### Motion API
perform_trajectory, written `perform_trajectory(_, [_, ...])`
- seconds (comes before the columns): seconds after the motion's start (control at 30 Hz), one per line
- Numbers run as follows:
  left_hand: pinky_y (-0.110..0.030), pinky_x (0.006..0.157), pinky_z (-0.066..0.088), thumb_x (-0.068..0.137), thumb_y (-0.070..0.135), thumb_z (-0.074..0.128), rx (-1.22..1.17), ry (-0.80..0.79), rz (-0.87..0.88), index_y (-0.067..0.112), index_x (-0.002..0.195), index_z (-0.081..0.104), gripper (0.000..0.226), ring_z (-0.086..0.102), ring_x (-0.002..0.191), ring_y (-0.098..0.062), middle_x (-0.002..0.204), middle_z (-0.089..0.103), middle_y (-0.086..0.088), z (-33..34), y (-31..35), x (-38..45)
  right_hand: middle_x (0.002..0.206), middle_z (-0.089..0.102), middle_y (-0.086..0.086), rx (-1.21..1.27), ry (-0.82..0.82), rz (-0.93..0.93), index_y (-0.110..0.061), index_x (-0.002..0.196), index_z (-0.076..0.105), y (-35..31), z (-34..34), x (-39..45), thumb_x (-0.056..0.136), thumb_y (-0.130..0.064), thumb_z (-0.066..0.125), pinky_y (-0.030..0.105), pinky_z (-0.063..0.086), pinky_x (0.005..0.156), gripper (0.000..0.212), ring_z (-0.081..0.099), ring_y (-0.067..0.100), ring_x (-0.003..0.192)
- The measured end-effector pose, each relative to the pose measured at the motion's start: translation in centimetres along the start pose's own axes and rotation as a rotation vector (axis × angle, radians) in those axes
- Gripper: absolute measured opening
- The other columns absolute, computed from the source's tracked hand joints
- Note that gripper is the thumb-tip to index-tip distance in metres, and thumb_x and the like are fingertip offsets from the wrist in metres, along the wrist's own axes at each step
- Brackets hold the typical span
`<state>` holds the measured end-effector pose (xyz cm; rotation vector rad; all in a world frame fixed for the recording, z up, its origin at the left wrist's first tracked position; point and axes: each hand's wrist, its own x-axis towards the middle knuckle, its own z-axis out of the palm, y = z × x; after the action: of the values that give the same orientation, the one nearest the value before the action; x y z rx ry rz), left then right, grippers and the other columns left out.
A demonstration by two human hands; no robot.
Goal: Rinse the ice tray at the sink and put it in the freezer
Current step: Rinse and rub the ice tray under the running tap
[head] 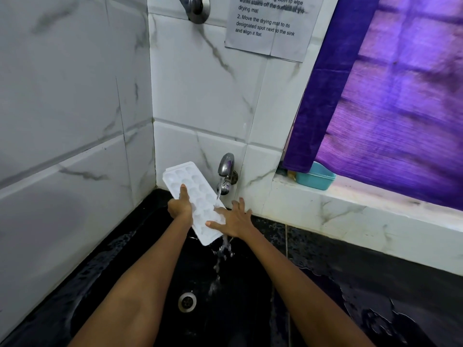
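Paper notice (pixel 271 23) cut by top edge; first lines missing, one line smeared, unreadable. Upper tap fitting (pixel 196 7) also cut at top. Left hand (pixel 179 206) fingers hidden behind ice tray (pixel 193 196), only thumb shows on top. Tray underside not visible. Teal tub (pixel 317 177) partly covered by purple curtain (pixel 388 96); contents unclear. Curtain blurred, cut by right edge. Both forearms run off bottom edge. Wet worktop (pixel 375 296) cut at right and bottom. Tray cells too washed-out to count.
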<state>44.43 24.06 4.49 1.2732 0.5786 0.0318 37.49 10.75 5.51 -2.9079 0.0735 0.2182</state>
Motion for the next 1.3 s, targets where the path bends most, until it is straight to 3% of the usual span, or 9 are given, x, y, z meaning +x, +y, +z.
perform_trajectory(0.17, [-0.029,0.075,0.048,0.087,0.049,0.059,-0.004,-0.014,0.002,-0.002,0.105,0.066,0.054,0.067,0.099,-0.032,0.109,0.070,-0.015,0.3,-0.9,-0.3,0.155,0.009,0.021,-0.162,0.102,0.014,-0.015,0.135,0.043,-0.9,0.7,0.4,0.084,-0.072,0.033,0.067,0.004,0.110,0.077,-0.010,0.037,0.144])
perform_trajectory(0.3, [-0.035,0.086,0.053,0.087,0.048,0.060,-0.004,0.014,-0.023,-0.003,0.111,0.065,0.057,0.066,0.103,-0.034,0.113,0.069,-0.016,-0.7,-1.1,0.4,0.155,0.011,0.020,0.070,-0.045,0.007,-0.038,0.139,0.035,0.9,1.1,-0.2,0.084,-0.069,0.040,0.065,0.001,0.112,0.064,-0.013,0.036,0.144])
perform_trajectory(0.43, [-0.032,0.080,0.051,0.087,0.047,0.061,-0.019,0.013,-0.015,-0.002,0.107,0.066,0.053,0.067,0.100,-0.032,0.110,0.070,-0.015,-0.6,-2.1,-0.1,0.154,0.013,0.019,-0.098,0.031,-0.003,-0.030,0.137,0.040,0.4,1.5,0.2,0.084,-0.071,0.036,0.067,0.002,0.110,0.068,-0.011,0.036,0.144])
perform_trajectory(0.57, [-0.032,0.079,0.052,0.087,0.048,0.061,-0.067,0.065,-0.016,-0.001,0.105,0.067,0.053,0.068,0.099,-0.032,0.109,0.071,-0.015,-1.1,-1.2,0.4,0.158,0.001,0.016,0.237,-0.102,-0.048,-0.042,0.144,0.022,1.1,2.1,-0.4,0.085,-0.065,0.044,0.060,0.004,0.114,0.067,-0.017,0.034,0.144])
perform_trajectory(0.63, [-0.034,0.081,0.054,0.087,0.048,0.060,-0.116,0.108,-0.023,-0.002,0.106,0.067,0.054,0.068,0.099,-0.033,0.109,0.070,-0.016,-1.6,-0.7,1.0,0.157,0.013,0.013,0.422,0.017,-0.088,-0.039,0.142,0.034,2.0,3.0,-1.2,0.088,-0.056,0.050,0.051,0.010,0.117,0.059,-0.007,0.031,0.145])
perform_trajectory(0.87, [-0.028,0.074,0.050,0.087,0.050,0.059,-0.130,0.117,-0.018,-0.003,0.105,0.066,0.056,0.068,0.097,-0.033,0.107,0.070,-0.017,-1.2,-1.5,0.2,0.154,0.018,0.013,0.139,0.092,-0.019,-0.024,0.143,0.031,1.0,4.1,-0.9,0.088,-0.063,0.041,0.060,0.018,0.110,0.068,0.002,0.033,0.144])
perform_trajectory(1.03, [-0.028,0.077,0.051,0.087,0.048,0.061,-0.188,0.107,-0.049,0.000,0.106,0.067,0.052,0.068,0.100,-0.032,0.110,0.070,-0.014,-1.9,-1.7,0.6,0.131,0.039,0.011,0.307,0.128,-0.086,-0.029,0.130,0.045,2.3,4.1,-0.9,0.086,-0.056,0.052,0.046,0.039,0.100,0.052,0.025,0.028,0.134])
perform_trajectory(1.13, [-0.030,0.080,0.051,0.088,0.050,0.059,-0.222,0.115,-0.109,-0.001,0.110,0.066,0.056,0.066,0.103,-0.032,0.114,0.069,-0.015,-2.3,-2.7,0.6,0.118,0.050,0.006,0.592,0.200,-0.032,-0.021,0.128,0.034,2.1,4.5,-1.2,0.083,-0.044,0.064,0.037,0.046,0.085,0.059,0.050,0.026,0.113])
perform_trajectory(1.3, [-0.034,0.084,0.050,0.089,0.052,0.055,-0.299,0.163,-0.231,0.005,0.100,0.065,0.049,0.064,0.106,-0.033,0.118,0.066,-0.017,-3.6,-4.6,0.8,0.123,0.056,0.013,1.166,-0.012,0.199,-0.010,0.134,0.026,0.1,4.6,-0.4,0.087,-0.022,0.065,0.025,0.057,0.060,0.062,0.061,0.022,0.104])
